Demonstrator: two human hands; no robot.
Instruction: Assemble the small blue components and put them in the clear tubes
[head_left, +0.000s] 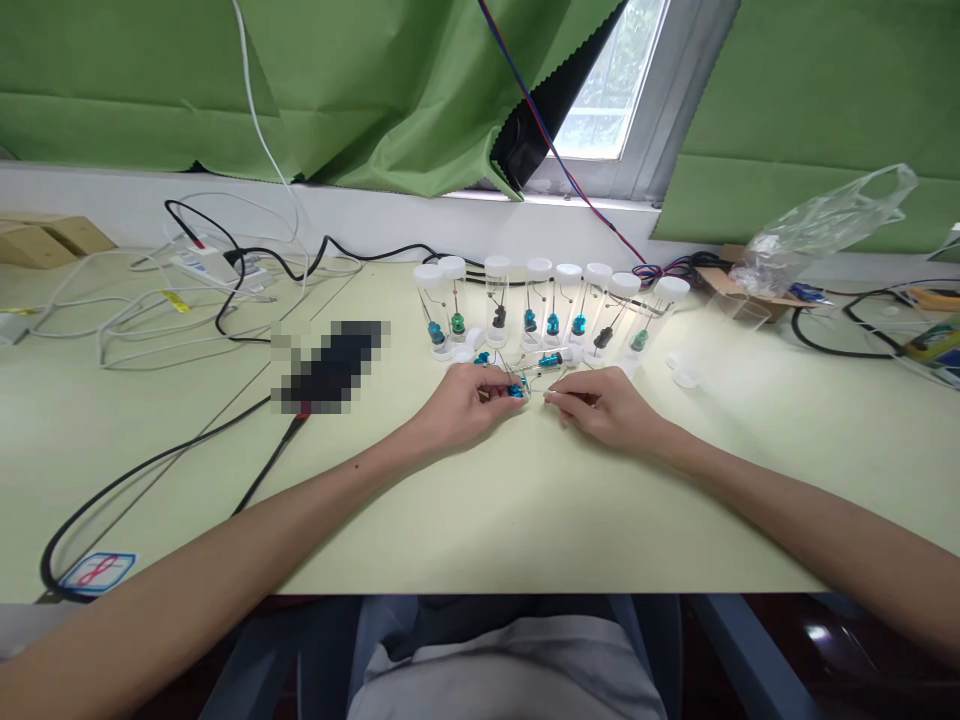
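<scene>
My left hand [469,405] is closed in a pinch on a small shiny blue part with thin wires [516,391]. Close to its right, my right hand [604,400] has thumb and forefinger pressed together on something small and pale, too small to name. A thin line seems to run between the fingertips of both hands. Just behind them lies a clear tube [551,360] on its side with a blue part inside. Another loose blue part [482,358] rests by my left fingers. Several white-capped clear tubes [498,290] stand in a row beyond, holding blue, green or dark wired parts.
White caps [682,372] lie right of the tubes. At the back right, a plastic bag [817,235] sits on a cardboard box [739,290]. On the left are a pixelated dark object [330,368], black cable [142,470], white wires and a power strip [214,265].
</scene>
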